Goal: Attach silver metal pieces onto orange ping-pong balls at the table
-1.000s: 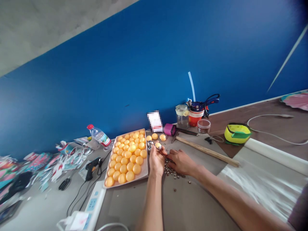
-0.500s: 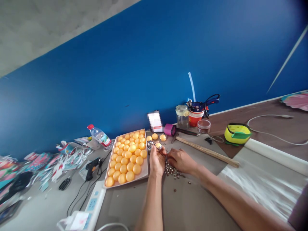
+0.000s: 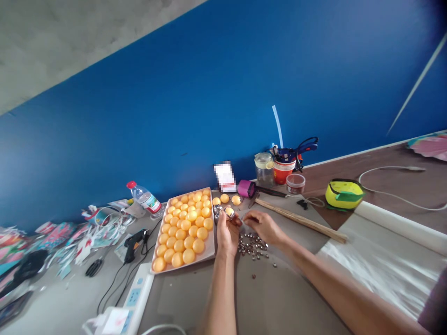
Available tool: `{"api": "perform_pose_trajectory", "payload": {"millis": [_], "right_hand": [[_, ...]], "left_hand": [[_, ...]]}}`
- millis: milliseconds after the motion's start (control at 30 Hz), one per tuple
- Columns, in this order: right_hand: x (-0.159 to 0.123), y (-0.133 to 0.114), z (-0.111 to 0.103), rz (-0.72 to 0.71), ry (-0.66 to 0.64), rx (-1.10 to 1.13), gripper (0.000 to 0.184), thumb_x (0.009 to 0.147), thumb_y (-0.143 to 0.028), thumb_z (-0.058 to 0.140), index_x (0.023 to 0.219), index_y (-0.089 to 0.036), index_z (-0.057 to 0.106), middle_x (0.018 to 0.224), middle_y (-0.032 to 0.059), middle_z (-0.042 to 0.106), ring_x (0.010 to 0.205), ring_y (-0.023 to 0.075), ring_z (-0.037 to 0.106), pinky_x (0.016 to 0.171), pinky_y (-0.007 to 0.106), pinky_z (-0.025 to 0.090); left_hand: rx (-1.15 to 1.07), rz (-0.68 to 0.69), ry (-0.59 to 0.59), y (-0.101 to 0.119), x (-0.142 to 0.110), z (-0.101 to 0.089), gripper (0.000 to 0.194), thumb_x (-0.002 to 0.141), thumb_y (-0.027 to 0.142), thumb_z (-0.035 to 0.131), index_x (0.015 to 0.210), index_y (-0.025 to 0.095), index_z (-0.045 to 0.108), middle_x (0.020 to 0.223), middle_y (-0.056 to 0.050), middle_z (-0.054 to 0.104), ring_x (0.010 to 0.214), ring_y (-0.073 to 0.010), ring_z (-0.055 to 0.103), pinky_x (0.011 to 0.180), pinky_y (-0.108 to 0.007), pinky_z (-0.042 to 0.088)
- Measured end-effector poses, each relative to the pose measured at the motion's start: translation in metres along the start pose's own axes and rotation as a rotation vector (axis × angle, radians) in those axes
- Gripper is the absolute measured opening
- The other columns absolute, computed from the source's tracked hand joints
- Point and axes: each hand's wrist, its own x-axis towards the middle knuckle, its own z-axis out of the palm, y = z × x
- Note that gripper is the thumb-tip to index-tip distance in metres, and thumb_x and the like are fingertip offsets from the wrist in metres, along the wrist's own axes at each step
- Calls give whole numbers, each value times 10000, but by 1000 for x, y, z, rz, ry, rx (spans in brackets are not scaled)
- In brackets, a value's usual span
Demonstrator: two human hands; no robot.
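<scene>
My left hand [image 3: 228, 235] is closed round an orange ball [image 3: 229, 212] that has shiny silver pieces on its sides. Close by on the right, my right hand [image 3: 263, 226] has its thumb and fingertips pinched together; whatever is between them is too small to make out. Beneath the right hand lies a loose pile of small shiny beads [image 3: 254, 246]. Left of my hands, a shallow box [image 3: 211, 249] holds many plain orange balls [image 3: 189, 255]. Behind the left hand sit a few more orange balls [image 3: 224, 198] and a silver-covered ball [image 3: 218, 210].
A wooden stick [image 3: 300, 217] lies right of the hands, near a plastic sheet roll [image 3: 401, 223] and a yellow-green pouch [image 3: 344, 193]. Leftward are a water bottle [image 3: 146, 199], a glue gun [image 3: 132, 245], scissors [image 3: 94, 267] and a power strip [image 3: 139, 291]. Red cups [image 3: 283, 173] stand by the wall.
My right hand has lifted off the bead pile and moved slightly up, uncovering more beads. My left hand stays in place with the ball.
</scene>
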Motion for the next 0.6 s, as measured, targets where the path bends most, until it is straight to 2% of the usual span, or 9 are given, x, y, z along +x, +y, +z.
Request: {"api": "perform_pose_trajectory", "payload": {"millis": [100,200,333,600], "right_hand": [[6,0,-6,124,65,362,187,701,-339,567,782,-173,596,600,-19,550,579,131,490,594,270,390],[6,-6,-7,117,80,541,243,642,-385,636,744,-170,584,598,-27,531,563,109,455,576,259,370],[2,-15,-7,117,69,538,257,632,-405,660,715,-172,592,594,-29,516,555,95,399,553,247,331],[0,-20,-6,122,19,610,264,652,-419,667,688,-175,575,588,-26,553,559,99,445,571,251,354]], "left_hand": [[27,29,-23,-2,0,1,332,721,370,690,966,160,612,747,-26,592,643,-114,546,572,-220,404],[69,49,-89,-3,-2,4,320,724,361,690,968,168,613,758,-16,585,651,-111,545,579,-222,403],[119,50,-116,-5,-5,7,344,705,373,704,976,179,618,770,-13,589,635,-113,542,580,-232,401],[210,38,-215,-7,-8,5,357,751,394,655,1031,177,613,793,-29,600,635,-124,542,625,-264,421]]}}
